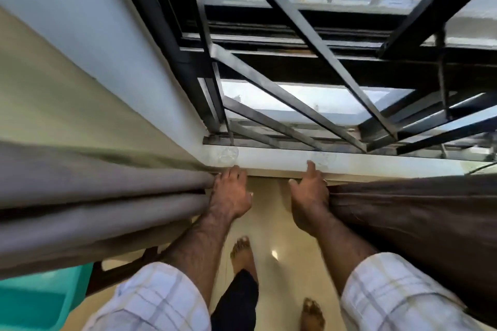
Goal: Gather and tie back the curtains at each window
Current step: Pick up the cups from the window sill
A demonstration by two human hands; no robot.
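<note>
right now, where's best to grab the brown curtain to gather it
Probably at its free inner edge, where the right hand already meets the brown curtain just below the sill. Come from the window's middle and sweep outward: the folds already bunch there, so fingers can wrap the pleats.
</note>
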